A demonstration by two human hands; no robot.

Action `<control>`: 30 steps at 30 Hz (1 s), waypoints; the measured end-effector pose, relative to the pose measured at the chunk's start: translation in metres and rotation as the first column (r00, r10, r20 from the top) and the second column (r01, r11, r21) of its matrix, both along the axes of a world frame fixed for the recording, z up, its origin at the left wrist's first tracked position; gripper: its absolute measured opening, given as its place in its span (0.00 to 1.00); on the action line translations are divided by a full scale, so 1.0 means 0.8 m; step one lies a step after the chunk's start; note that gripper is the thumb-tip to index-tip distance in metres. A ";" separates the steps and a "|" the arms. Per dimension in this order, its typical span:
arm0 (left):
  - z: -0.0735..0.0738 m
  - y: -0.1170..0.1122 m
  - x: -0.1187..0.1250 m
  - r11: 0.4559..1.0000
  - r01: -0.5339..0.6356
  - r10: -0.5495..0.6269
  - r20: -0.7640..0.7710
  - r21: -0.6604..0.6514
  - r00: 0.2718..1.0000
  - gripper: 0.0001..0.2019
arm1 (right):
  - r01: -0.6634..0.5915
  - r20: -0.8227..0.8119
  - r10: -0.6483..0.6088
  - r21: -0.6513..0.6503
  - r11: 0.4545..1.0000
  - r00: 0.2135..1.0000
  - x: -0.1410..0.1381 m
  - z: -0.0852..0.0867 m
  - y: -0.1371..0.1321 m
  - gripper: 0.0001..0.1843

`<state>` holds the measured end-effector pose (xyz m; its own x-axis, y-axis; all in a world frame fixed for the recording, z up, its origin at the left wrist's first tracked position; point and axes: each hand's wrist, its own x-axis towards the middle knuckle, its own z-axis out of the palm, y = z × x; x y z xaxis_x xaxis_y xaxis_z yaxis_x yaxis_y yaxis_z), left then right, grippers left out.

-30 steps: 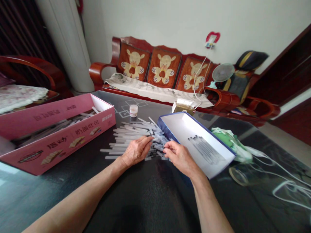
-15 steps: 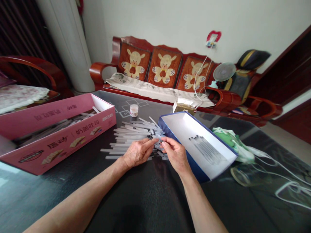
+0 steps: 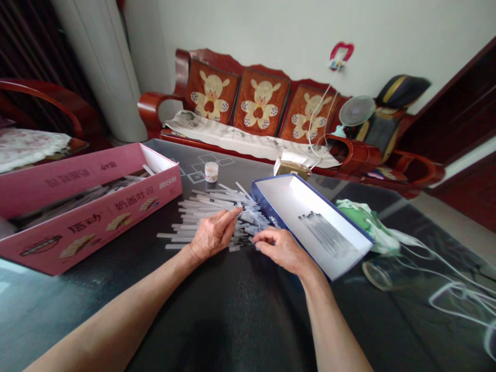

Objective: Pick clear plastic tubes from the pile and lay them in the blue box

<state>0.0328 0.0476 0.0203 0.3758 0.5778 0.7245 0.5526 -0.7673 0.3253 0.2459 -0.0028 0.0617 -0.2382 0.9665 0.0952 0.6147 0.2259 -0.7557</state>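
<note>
A loose pile of slim translucent white tubes [image 3: 194,213] lies on the dark table, several with small dark bits at their ends. My left hand [image 3: 215,232] rests on the near side of the pile, its index finger stretched forward and the other fingers curled under. A small clear piece shows by that fingertip; what the curled fingers hold is hidden. At the pile's right edge is my right hand [image 3: 281,249], thumb and index finger slightly apart beside the tube ends. Just beyond it stands a blue box with a white inside [image 3: 306,194], holding a row of thin dark-tipped tubes [image 3: 323,232].
On the left stands a long pink carton [image 3: 127,206] with more tubes inside. Behind the pile is a small white tub [image 3: 211,172]. A tan box [image 3: 291,168], a green-and-white plastic bag [image 3: 364,225], a clear round container [image 3: 377,275] and white cables [image 3: 461,294] lie farther right.
My hands were together over the pile and have parted. The right hand moved down and nearer to me, its finger and thumb loosening; the left stayed at the pile. The view shifted slightly.
</note>
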 end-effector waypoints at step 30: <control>-0.006 -0.003 0.003 0.997 0.051 -0.056 -0.093 -0.058 0.994 0.16 | 0.307 -0.695 -0.360 -0.206 0.929 0.622 -0.043 -0.032 0.016 0.21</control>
<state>0.0355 0.0455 0.0155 0.4730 0.5933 0.6514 0.5415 -0.7790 0.3163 0.2113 0.0104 0.0358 0.2169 0.9757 0.0322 -0.0922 0.0533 -0.9943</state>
